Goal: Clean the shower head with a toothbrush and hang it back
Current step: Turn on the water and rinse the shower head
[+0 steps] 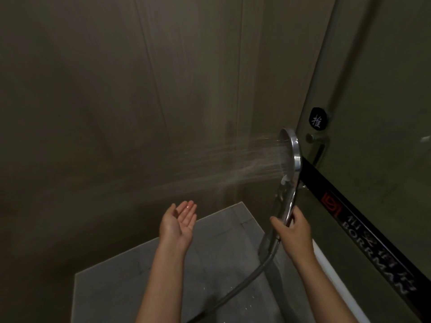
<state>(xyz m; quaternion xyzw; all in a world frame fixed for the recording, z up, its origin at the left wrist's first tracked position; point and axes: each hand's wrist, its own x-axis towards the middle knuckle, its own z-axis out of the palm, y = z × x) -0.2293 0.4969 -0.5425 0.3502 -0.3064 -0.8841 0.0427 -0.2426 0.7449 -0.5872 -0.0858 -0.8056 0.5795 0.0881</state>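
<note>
Forearms: the left forearm (pixel 161 283) and the right forearm (pixel 326 290), both bare, rise from the bottom edge and lie nearest the camera.
Wall: a dim grey-brown wall (pixel 93 113) fills the left and middle, with faint upright seams.
Floor: grey tiles (pixel 116 287) below the wall, with a few bright drops near the bottom middle.
Left hand: the left hand (pixel 179 223) is held palm up, fingers straight and close together, slightly cupped and holding nothing. The palm looks wet, and the hand sits below the water.
Spray: fine streams of water (pixel 245 159) shoot leftward from the head's face toward the wall, passing above the left hand.
Hose: a grey metal hose (pixel 235 290) runs from the base of the handle down and left to the bottom edge, between the two forearms.
Shower head: the shower head (pixel 291 155) is a round chrome disc seen nearly edge on, with a bright shiny rim and its face turned left. It is held up in the air at right of centre, just in front of the glass door.
Handle: a long, slim chrome handle (pixel 285 203) with a small pale part where it meets the disc.
Right hand: the right hand (pixel 296 231) grips the lower handle, fingers and thumb curled round it.
Glass door: a glass door (pixel 373 89) on the right, with a metal pull (pixel 318 150) and a small round black label (pixel 316 119) bearing a white character.
Band: a black band (pixel 349 217) slants across the glass, with a red logo and the word BORRMAN.
</note>
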